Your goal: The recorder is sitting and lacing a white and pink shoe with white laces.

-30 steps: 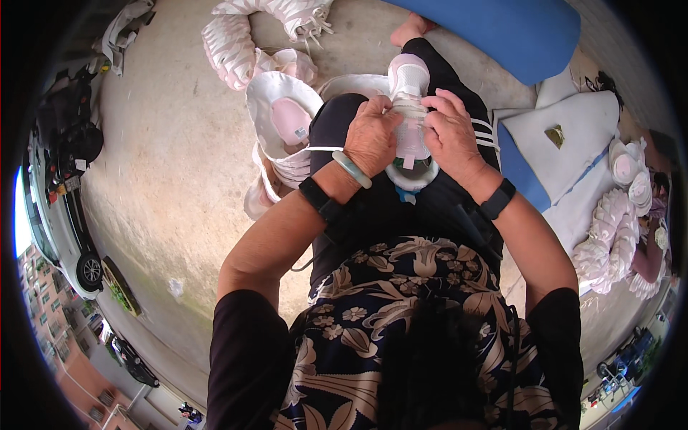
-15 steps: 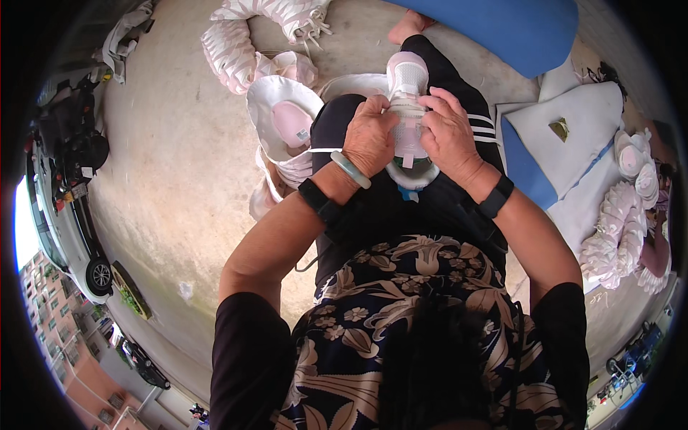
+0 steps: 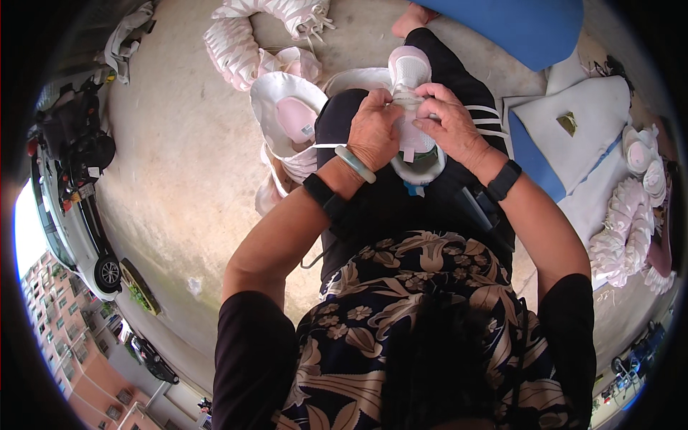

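A pale pink and white sneaker (image 3: pixel 411 69) rests on my lap with its toe pointing away from me. Its pink tongue (image 3: pixel 410 135) shows between my hands, and the heel opening faces me. White shoelace (image 3: pixel 407 99) crosses the front of the shoe. From the left side, my left hand (image 3: pixel 373 135) closes its thumb and fingers on the lace at the eyelets. Opposite it, my right hand (image 3: pixel 451 126) pinches at the lace with bent fingers. The exact fingertip contact is partly hidden. A pale bangle (image 3: pixel 355 164) circles my left wrist.
Left of my knee stands a white bag-like container (image 3: pixel 259 104) with a pink insole (image 3: pixel 295 120) in it. Strung pink-white shoe parts (image 3: pixel 233 54) lie beyond. At right are white sheets (image 3: pixel 584 125), a blue mat (image 3: pixel 512 25) and more shoe pieces (image 3: pixel 622 226). A bare foot (image 3: pixel 410 20) shows far ahead.
My right fingers have shifted slightly inward and down over the tongue. The left hand stays at the eyelets. The whole view has shifted a little.
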### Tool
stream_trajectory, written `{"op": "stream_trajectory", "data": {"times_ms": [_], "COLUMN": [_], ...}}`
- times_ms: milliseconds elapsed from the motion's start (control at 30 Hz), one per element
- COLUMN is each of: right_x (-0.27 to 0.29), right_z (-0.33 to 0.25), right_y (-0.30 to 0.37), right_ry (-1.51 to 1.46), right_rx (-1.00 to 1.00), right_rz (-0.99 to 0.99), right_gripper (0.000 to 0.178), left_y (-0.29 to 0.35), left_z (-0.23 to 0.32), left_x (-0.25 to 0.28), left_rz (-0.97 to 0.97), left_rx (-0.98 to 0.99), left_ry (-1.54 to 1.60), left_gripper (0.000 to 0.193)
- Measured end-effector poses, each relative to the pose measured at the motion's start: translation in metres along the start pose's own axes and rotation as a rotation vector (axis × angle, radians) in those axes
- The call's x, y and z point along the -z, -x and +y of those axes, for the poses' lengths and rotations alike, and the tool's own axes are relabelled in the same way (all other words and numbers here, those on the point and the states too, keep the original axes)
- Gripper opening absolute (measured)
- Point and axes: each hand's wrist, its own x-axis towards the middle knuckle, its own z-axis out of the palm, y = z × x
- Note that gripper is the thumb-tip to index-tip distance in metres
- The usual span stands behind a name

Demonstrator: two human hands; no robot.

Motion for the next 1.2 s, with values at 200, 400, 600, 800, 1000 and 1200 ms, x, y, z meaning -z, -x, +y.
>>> {"op": "stream_trajectory", "data": {"times_ms": [200,400,600,800,1000,1200], "right_x": [0.020,0.006,-0.014,-0.009,0.007,0.012], "right_z": [-0.008,-0.003,-0.001,0.004,-0.016,-0.019], "right_y": [-0.002,0.004,0.000,-0.001,-0.003,0.002], "right_ry": [0.127,0.155,-0.037,-0.067,0.174,0.290], "right_rx": [0.035,0.035,-0.186,-0.148,-0.113,0.039], "right_rz": [-0.132,-0.024,0.071,0.006,-0.135,-0.022], "right_gripper": [0.014,0.007,0.005,0.005,0.008,0.011], "left_y": [-0.005,-0.004,-0.004,-0.009,-0.009,-0.005], "left_z": [0.000,0.001,-0.002,-0.002,0.003,-0.003], "left_x": [0.001,0.001,-0.001,-0.007,-0.011,0.014], "left_rz": [-0.074,-0.068,-0.035,0.010,0.101,0.190], "left_rx": [0.044,0.035,0.052,0.174,0.176,0.061], "left_ry": [-0.038,-0.018,0.040,0.116,0.039,0.011], "left_gripper": [0.030,0.032,0.027,0.010,0.007,0.004]}}
